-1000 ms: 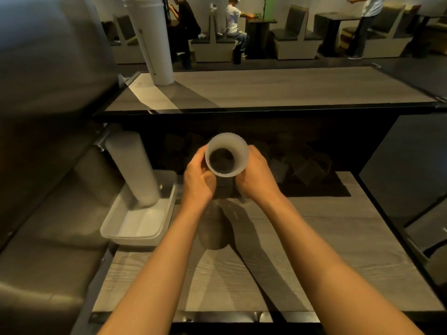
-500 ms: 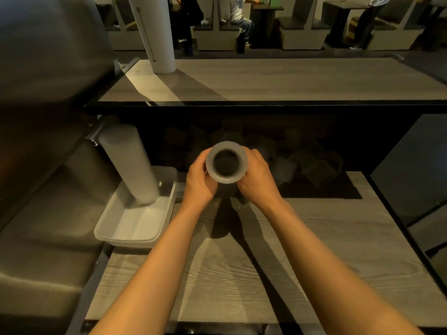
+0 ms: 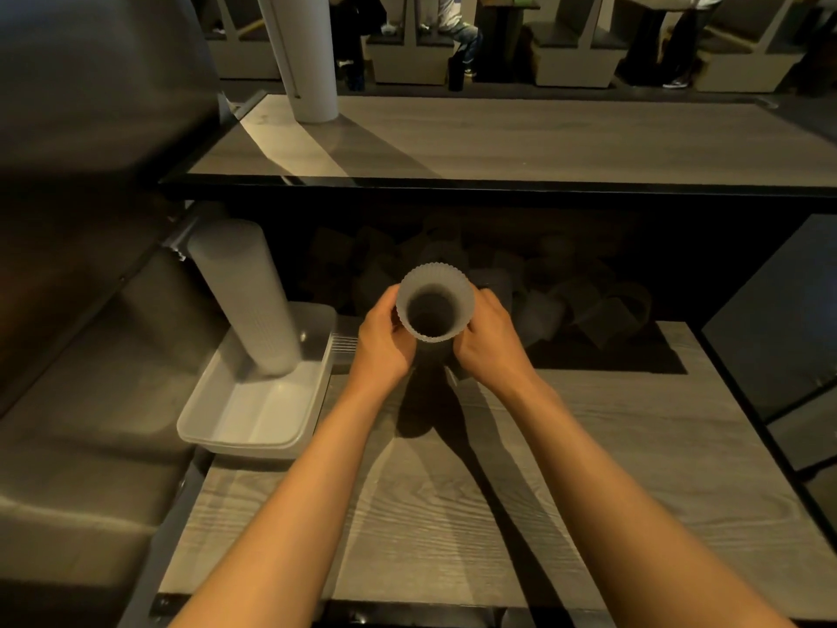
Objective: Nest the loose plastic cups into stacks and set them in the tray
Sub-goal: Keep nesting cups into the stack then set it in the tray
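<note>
One cup stack (image 3: 244, 296) already leans in the tray (image 3: 253, 439) left of the grip, both hands, left hand (image 3: 385, 342) and right hand (image 3: 491, 342), clasp a second stack (image 3: 435, 301), and many loose cups (image 3: 584, 305) remain beyond.

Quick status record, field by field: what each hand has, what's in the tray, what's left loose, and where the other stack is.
left hand: grips the held stack from its left side
right hand: grips the same stack from its right side
held stack: upright, mouth toward the camera, above the near table
tray: at the table's left edge, holds one tall stack that leans away to the left
loose cups: dark pile at the table's far end, count unclear
far table: another tall stack stands on it
</note>
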{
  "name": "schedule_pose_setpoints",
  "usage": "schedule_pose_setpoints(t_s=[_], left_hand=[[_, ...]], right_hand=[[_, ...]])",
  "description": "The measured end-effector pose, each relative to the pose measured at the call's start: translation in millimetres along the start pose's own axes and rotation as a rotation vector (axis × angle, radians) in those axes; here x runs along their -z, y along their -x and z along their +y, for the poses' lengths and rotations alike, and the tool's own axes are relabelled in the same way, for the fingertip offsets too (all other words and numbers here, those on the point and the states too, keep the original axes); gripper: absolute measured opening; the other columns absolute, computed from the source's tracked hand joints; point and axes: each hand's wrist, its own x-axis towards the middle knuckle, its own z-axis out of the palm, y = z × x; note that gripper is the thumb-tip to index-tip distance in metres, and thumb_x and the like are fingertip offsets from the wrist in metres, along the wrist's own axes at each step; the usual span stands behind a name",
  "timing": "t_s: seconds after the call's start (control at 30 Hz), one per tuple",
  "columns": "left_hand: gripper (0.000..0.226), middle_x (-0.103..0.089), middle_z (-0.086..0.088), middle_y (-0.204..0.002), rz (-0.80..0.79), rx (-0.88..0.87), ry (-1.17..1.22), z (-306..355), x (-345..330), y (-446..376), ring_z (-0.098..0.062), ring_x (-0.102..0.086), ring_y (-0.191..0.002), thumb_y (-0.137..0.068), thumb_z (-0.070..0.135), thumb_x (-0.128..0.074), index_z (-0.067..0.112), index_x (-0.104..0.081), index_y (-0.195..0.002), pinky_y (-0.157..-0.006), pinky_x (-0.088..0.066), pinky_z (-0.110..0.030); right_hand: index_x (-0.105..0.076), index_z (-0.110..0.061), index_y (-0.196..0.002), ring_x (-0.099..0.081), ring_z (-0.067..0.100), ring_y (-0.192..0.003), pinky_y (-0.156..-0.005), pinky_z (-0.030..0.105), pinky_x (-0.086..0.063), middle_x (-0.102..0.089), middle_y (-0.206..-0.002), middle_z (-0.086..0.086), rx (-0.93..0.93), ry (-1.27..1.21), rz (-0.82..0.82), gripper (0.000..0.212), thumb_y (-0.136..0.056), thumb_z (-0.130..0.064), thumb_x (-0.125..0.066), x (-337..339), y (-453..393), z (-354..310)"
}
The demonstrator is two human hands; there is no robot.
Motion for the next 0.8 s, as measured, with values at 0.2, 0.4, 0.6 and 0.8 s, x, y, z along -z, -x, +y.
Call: schedule_pose_setpoints(t_s=[0.2,0.4,0.6,0.8], left_hand=[[0.04,-0.059,0.011,-0.125,-0.027,0.064,-0.009,-4,-5,2,-0.002,-0.054,-0.116,-0.1,0.018,-0.059,0.023,-0.053,-0.139,-0.087,-0.043,-0.008],[0.044,-0.062,0.003,-0.131,-0.076,0.135,-0.029,-1,1,12,-0.011,-0.057,-0.12,-0.097,0.011,-0.059,0.024,-0.054,-0.138,-0.099,-0.052,-0.031],[0.049,-0.062,0.003,-0.131,-0.181,0.298,-0.053,-9,2,62,-0.014,-0.054,-0.125,-0.095,0.001,-0.055,0.029,-0.055,-0.135,-0.099,-0.048,-0.032],[0.055,-0.057,0.004,-0.136,-0.192,0.419,0.072,-22,-7,101,-0.013,-0.05,-0.128,-0.098,-0.001,-0.046,0.026,-0.046,-0.146,-0.08,-0.047,-0.016]], right_hand=[[-0.053,-0.023,-0.138,-0.053,0.009,-0.121,-0.099,0.027,-0.049,-0.06,-0.13,-0.004,-0.086,-0.158,-0.067,0.038,-0.1,-0.025,-0.056,-3,3,0],[-0.049,-0.021,-0.144,-0.059,0.015,-0.121,-0.097,0.031,-0.052,-0.062,-0.134,0.0,-0.248,-0.183,-0.143,0.046,-0.099,-0.018,-0.06,9,19,-15],[-0.055,-0.027,-0.133,-0.053,0.007,-0.114,-0.094,0.026,-0.043,-0.058,-0.121,-0.01,-0.382,-0.1,-0.281,0.032,-0.102,-0.019,-0.052,9,70,-22],[-0.051,-0.029,-0.142,-0.052,0.011,-0.127,-0.098,0.025,-0.04,-0.059,-0.136,-0.005,-0.44,-0.143,-0.256,0.041,-0.104,-0.014,-0.05,-5,96,-19]])
